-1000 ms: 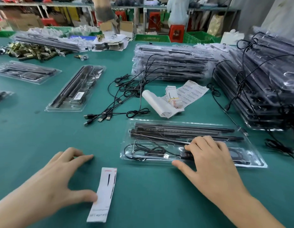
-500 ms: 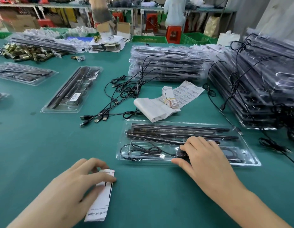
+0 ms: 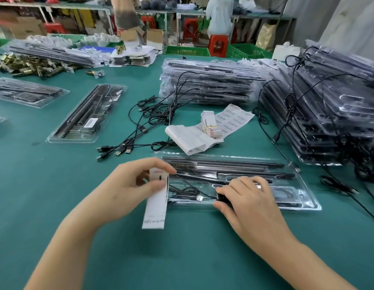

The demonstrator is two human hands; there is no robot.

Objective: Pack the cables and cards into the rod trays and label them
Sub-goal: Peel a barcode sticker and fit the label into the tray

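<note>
A clear plastic rod tray point(image 3: 307, 203) lies in front of me on the green table, with black rods point(image 3: 234, 164) and a coiled black cable point(image 3: 184, 191) inside. My left hand point(image 3: 127, 185) pinches a long white card point(image 3: 155, 204) by its top end, lifted at the tray's left edge. My right hand point(image 3: 246, 197) rests on the tray's near side, fingers curled round a small black part of the cable. A bundle of white cards point(image 3: 211, 127) and a curled barcode label sheet point(image 3: 234, 118) lie just behind the tray.
Loose black USB cables point(image 3: 140, 130) sprawl left of the labels. Tall stacks of filled trays stand at the back centre point(image 3: 207, 82) and along the right point(image 3: 328, 105). Single filled trays point(image 3: 85, 116) lie to the left, with brass hardware point(image 3: 31, 65) beyond. People stand behind the table.
My left hand picked the white card up from the table and carried it right to the tray's left edge. My right hand stayed on the tray, its fingers curling onto the black cable part.
</note>
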